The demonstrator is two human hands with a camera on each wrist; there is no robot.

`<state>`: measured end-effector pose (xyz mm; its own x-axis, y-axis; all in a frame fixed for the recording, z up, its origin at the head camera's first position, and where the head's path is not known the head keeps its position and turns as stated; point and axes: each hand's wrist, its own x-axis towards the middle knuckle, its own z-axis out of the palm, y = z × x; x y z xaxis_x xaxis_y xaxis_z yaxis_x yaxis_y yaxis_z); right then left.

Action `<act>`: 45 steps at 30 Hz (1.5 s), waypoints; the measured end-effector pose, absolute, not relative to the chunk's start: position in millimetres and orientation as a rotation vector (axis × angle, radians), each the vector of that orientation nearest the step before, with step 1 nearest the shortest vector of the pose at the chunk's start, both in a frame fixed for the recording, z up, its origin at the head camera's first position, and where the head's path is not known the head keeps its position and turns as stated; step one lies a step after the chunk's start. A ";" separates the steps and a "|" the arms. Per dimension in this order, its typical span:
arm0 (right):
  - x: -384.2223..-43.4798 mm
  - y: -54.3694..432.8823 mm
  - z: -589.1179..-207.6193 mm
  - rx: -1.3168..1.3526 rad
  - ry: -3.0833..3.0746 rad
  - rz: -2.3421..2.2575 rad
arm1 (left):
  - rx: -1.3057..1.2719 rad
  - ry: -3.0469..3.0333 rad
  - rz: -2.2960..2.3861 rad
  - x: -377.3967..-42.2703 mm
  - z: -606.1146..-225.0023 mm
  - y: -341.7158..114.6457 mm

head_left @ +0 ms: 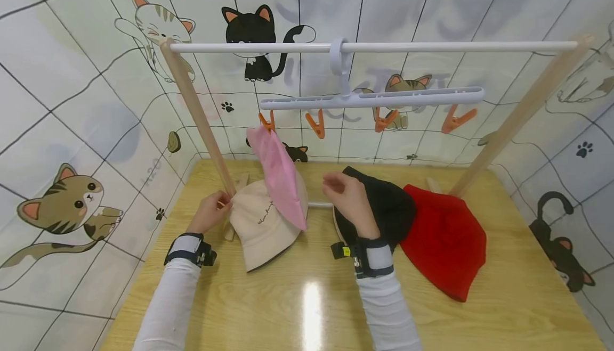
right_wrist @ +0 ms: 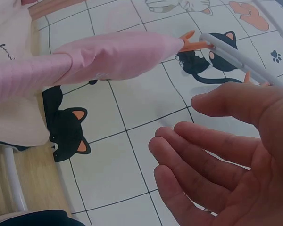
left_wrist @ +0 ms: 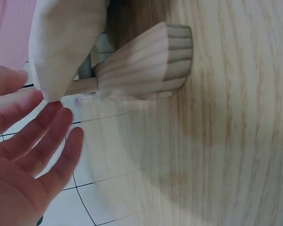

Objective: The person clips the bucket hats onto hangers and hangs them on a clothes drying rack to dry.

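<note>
My left hand (head_left: 209, 212) pinches the edge of a beige bucket hat (head_left: 254, 234) with dark script on it. In the left wrist view, the thumb and index finger meet the tip of the beige fabric (left_wrist: 66, 47). A pink bucket hat (head_left: 279, 172) hangs by its top from an orange clip (head_left: 267, 121) and overlaps the beige hat. My right hand (head_left: 352, 202) hovers in front of a black bucket hat (head_left: 388, 202), fingers loosely bent and holding nothing. The right wrist view shows bare space between its thumb and fingers.
A lilac hanger (head_left: 412, 98) with several orange clips hangs from the white bar (head_left: 431, 47) of a wooden-legged rack. On the table (head_left: 249, 308), a red bucket hat (head_left: 446, 239) lies right of the black one. A cat-patterned tiled wall (head_left: 86, 127) stands behind.
</note>
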<state>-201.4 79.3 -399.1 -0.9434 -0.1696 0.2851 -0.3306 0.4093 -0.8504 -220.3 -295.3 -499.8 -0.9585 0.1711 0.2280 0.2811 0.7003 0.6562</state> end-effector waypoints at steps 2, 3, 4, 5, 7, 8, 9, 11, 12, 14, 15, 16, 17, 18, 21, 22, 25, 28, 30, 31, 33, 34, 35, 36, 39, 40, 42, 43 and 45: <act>-201.6 80.2 -401.7 0.440 -2.507 1.571 | -0.348 -2.786 -1.092 -219.2 -499.5 -296.2; -201.7 80.5 -402.9 0.437 -2.509 1.574 | -0.332 -2.798 -1.090 -218.5 -499.3 -296.6; -201.7 80.6 -404.2 0.434 -2.512 1.577 | -0.325 -2.805 -1.089 -218.0 -499.1 -296.6; -201.6 80.6 -405.1 0.430 -2.518 1.576 | -0.314 -2.811 -1.091 -217.7 -499.0 -296.9; -201.3 80.6 -407.1 0.426 -2.530 1.571 | -0.296 -2.818 -1.081 -218.1 -499.6 -297.4; -201.1 80.5 -408.0 0.423 -2.537 1.568 | -0.278 -2.824 -1.067 -218.5 -500.0 -297.6; -200.9 80.3 -408.9 0.423 -2.539 1.568 | -0.263 -2.830 -1.055 -218.8 -500.3 -297.4; -200.5 80.2 -410.2 0.420 -2.544 1.560 | -0.232 -2.852 -1.020 -220.1 -500.9 -297.3; -200.4 80.3 -410.8 0.419 -2.543 1.560 | -0.218 -2.864 -1.004 -220.6 -501.0 -297.2; -200.2 80.5 -412.0 0.411 -2.540 1.559 | -0.178 -2.896 -0.985 -221.1 -500.7 -296.4; -200.2 80.6 -412.6 0.410 -2.538 1.558 | -0.163 -2.911 -0.984 -221.2 -500.4 -296.2; -200.2 80.7 -413.1 0.406 -2.539 1.556 | -0.148 -2.927 -0.979 -221.4 -500.2 -296.1; -200.1 80.8 -413.7 0.404 -2.538 1.557 | -0.137 -2.939 -0.974 -221.5 -500.1 -295.7; -200.1 80.9 -414.4 0.402 -2.539 1.558 | -0.126 -2.946 -0.978 -221.4 -499.8 -295.3; -199.7 81.1 -416.5 0.395 -2.548 1.558 | -0.115 -2.953 -0.988 -220.5 -498.2 -293.3; -199.4 81.2 -417.3 0.390 -2.551 1.560 | -0.121 -2.950 -0.991 -220.1 -497.6 -292.4; -198.1 81.8 -419.7 0.385 -2.554 1.564 | -0.148 -2.915 -1.030 -218.9 -496.0 -290.2; -196.7 83.0 -421.6 0.377 -2.550 1.567 | -0.203 -2.875 -1.040 -218.7 -494.2 -288.4; -196.5 83.8 -422.9 0.380 -2.551 1.567 | -0.226 -2.853 -1.051 -218.4 -490.0 -286.4; -196.5 84.1 -423.3 0.377 -2.555 1.569 | -0.233 -2.841 -1.049 -218.4 -486.9 -285.2; -196.7 84.6 -423.6 0.385 -2.560 1.569 | -0.228 -2.826 -1.049 -218.6 -479.2 -282.7; -196.6 84.3 -423.8 0.389 -2.560 1.573 | -0.222 -2.820 -1.048 -218.2 -474.6 -282.1; -196.6 84.1 -423.9 0.393 -2.561 1.572 | -0.214 -2.812 -1.054 -217.6 -469.5 -281.5; -196.7 84.0 -424.3 0.393 -2.560 1.573 | -0.208 -2.802 -1.049 -217.4 -465.2 -281.3; -196.1 83.5 -424.7 0.392 -2.559 1.572 | -0.172 -2.792 -1.061 -215.6 -453.0 -281.1; -195.7 83.2 -425.1 0.387 -2.563 1.575 | -0.170 -2.789 -1.068 -214.6 -449.1 -281.1; -194.8 82.5 -426.3 0.383 -2.572 1.574 | -0.161 -2.784 -1.069 -212.8 -443.2 -281.1; -194.2 82.1 -426.9 0.384 -2.577 1.572 | -0.166 -2.781 -1.068 -211.7 -440.3 -280.8; -193.1 81.0 -428.1 0.377 -2.583 1.575 | -0.182 -2.772 -1.058 -210.2 -435.1 -280.7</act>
